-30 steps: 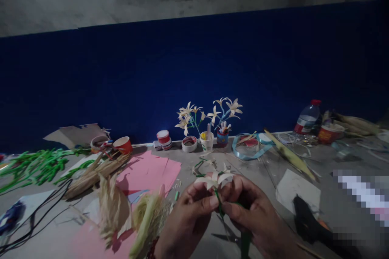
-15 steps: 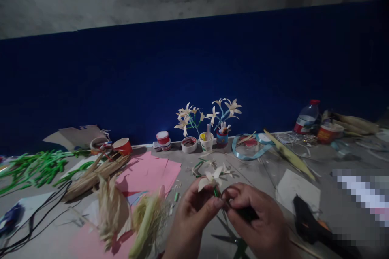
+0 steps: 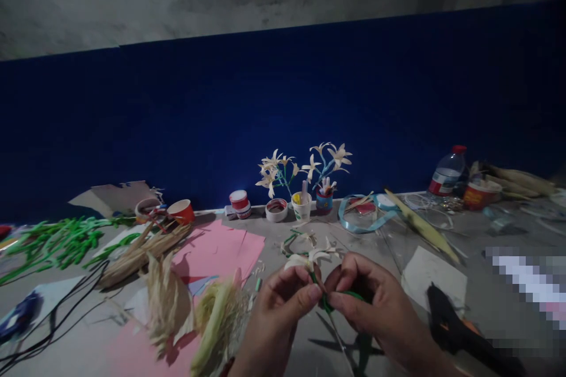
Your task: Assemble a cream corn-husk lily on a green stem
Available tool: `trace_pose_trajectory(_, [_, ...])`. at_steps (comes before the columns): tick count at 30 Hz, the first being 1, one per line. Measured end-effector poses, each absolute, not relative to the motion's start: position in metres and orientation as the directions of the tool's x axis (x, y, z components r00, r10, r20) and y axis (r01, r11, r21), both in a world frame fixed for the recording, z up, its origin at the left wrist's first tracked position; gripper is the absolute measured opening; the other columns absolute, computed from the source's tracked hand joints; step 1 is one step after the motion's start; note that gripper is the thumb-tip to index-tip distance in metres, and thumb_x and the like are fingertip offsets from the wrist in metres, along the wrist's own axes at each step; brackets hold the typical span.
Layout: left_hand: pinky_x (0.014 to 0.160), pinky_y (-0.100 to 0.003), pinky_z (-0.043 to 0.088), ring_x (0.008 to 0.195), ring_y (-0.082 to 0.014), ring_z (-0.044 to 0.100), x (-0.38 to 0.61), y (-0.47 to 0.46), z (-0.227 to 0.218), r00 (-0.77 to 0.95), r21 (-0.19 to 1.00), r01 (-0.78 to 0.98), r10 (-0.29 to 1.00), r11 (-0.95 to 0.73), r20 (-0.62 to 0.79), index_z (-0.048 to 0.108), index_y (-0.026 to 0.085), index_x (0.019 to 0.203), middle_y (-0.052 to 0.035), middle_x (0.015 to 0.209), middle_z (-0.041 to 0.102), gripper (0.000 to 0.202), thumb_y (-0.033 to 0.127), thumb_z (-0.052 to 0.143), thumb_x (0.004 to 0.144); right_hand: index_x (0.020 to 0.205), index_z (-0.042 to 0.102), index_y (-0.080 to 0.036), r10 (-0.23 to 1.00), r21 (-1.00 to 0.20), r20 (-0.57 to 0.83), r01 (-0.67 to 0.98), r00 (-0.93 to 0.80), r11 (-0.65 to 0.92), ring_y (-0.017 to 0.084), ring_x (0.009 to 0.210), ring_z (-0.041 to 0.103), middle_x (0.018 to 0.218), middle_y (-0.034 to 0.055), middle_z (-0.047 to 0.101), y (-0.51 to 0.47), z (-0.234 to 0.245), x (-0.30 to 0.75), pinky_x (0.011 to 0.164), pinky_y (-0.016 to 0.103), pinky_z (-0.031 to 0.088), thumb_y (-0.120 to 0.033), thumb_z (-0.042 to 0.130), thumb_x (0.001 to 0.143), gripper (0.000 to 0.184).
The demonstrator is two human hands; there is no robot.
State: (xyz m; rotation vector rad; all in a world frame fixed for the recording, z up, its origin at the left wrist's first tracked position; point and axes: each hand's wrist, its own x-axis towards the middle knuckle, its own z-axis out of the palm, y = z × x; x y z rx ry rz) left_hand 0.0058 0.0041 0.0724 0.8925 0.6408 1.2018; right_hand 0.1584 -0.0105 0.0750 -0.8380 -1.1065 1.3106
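My left hand (image 3: 277, 312) pinches the base of a small cream husk flower (image 3: 305, 260) just under its petals. My right hand (image 3: 375, 301) is closed on a strip of green tape (image 3: 349, 294) that runs to the flower's thin stem, which hangs down between the two hands. Both hands hover low over the grey table (image 3: 362, 247), near its front edge.
Pink paper (image 3: 212, 250) and corn husks (image 3: 165, 303) lie to the left, green stems (image 3: 53, 241) further left. A black glue gun (image 3: 455, 330) lies right. Paint pots, cups with finished flowers (image 3: 305, 171), blue ribbon (image 3: 360, 218) and a water bottle (image 3: 446, 174) line the blue wall.
The flower has tipped and dropped a little as my fingers worked the stem. My right hand has shifted, and the green tape now shows in a loop by its fingers.
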Motion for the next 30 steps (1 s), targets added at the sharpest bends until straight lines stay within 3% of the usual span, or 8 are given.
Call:
trace_pose_trajectory(2, [0.071,-0.025,0.044,0.071,-0.0152,0.058,0.007,0.004,0.074,0.285,0.836,-0.532,0.958,0.135,0.027,0.073,0.016,0.068,-0.0013,0.07,0.069,0.018,0.024,0.088,0.063,0.067,0.051,-0.02,0.99,-0.911,0.053,-0.413,-0.134,-0.007,0.002,0.041,0.033,0.065,-0.0061,0.062,-0.01,0.075,0.156,0.036,0.015,0.022,-0.03,0.084,0.065,0.035])
trace_pose_trajectory(4, [0.071,-0.026,0.044,0.071,-0.0159,0.059,0.008,0.005,0.074,0.303,0.808,-0.568,0.952,0.156,0.029,0.074,0.016,0.07,-0.0022,0.071,0.07,0.018,0.024,0.088,0.062,0.068,0.05,-0.02,0.988,-0.877,0.006,-0.475,-0.156,-0.07,-0.001,0.037,0.026,0.067,-0.0072,0.062,-0.011,0.075,0.154,0.035,0.015,0.017,-0.032,0.086,0.064,0.039])
trace_pose_trajectory(14, [0.078,-0.027,0.043,0.091,-0.0216,0.061,0.007,0.006,0.073,0.417,0.75,-0.635,0.899,0.182,0.135,0.073,0.016,0.072,-0.005,0.079,0.07,0.005,0.016,0.077,0.075,0.062,0.049,-0.019,0.973,-0.827,0.046,-0.554,-0.228,-0.09,0.0,0.037,0.027,0.06,-0.0093,0.054,-0.008,0.069,0.146,0.036,0.016,0.016,-0.03,0.088,0.063,0.04])
trace_pose_trajectory(18, [0.078,-0.026,0.042,0.091,-0.0213,0.062,0.005,0.006,0.074,0.434,0.757,-0.619,0.894,0.209,0.108,0.074,0.015,0.072,-0.0045,0.076,0.069,0.005,0.018,0.077,0.074,0.06,0.052,-0.019,0.972,-0.816,0.066,-0.573,-0.225,-0.077,0.002,0.041,0.028,0.066,-0.0059,0.061,-0.008,0.069,0.146,0.038,0.017,0.018,-0.026,0.088,0.063,0.037])
trace_pose_trajectory(21, [0.076,-0.027,0.042,0.089,-0.0217,0.062,0.005,0.005,0.075,0.451,0.768,-0.605,0.885,0.209,0.114,0.075,0.014,0.073,-0.0046,0.072,0.069,0.007,0.02,0.078,0.074,0.059,0.058,-0.019,0.982,-0.795,0.08,-0.605,-0.171,-0.04,0.005,0.048,0.042,0.068,-0.0038,0.065,-0.009,0.071,0.144,0.043,0.017,0.03,-0.023,0.09,0.059,0.033])
trace_pose_trajectory(24, [0.077,-0.027,0.043,0.089,-0.022,0.062,0.005,0.005,0.075,0.45,0.759,-0.619,0.883,0.201,0.134,0.075,0.014,0.072,-0.0051,0.073,0.07,0.007,0.021,0.078,0.073,0.058,0.062,-0.02,0.987,-0.747,0.123,-0.664,-0.099,0.026,0.012,0.068,0.059,0.068,-0.0022,0.067,-0.01,0.072,0.139,0.063,0.021,0.044,-0.02,0.092,0.055,0.029])
trace_pose_trajectory(27, [0.08,-0.028,0.043,0.089,-0.0222,0.062,0.007,0.006,0.076,0.449,0.746,-0.636,0.882,0.199,0.147,0.075,0.014,0.073,-0.005,0.074,0.069,0.007,0.02,0.079,0.073,0.059,0.064,-0.022,0.979,-0.71,0.182,-0.701,-0.094,0.064,0.014,0.069,0.061,0.068,-0.0018,0.068,-0.009,0.07,0.136,0.067,0.023,0.048,-0.02,0.09,0.057,0.027])
trace_pose_trajectory(30, [0.081,-0.027,0.043,0.088,-0.0205,0.062,0.011,0.006,0.076,0.409,0.745,-0.641,0.904,0.187,0.126,0.074,0.017,0.071,-0.003,0.072,0.068,0.006,0.019,0.079,0.073,0.06,0.061,-0.022,0.969,-0.77,0.246,-0.606,0.005,0.199,0.013,0.071,0.063,0.067,-0.0031,0.068,-0.007,0.065,0.137,0.069,0.022,0.049,-0.018,0.087,0.062,0.026])
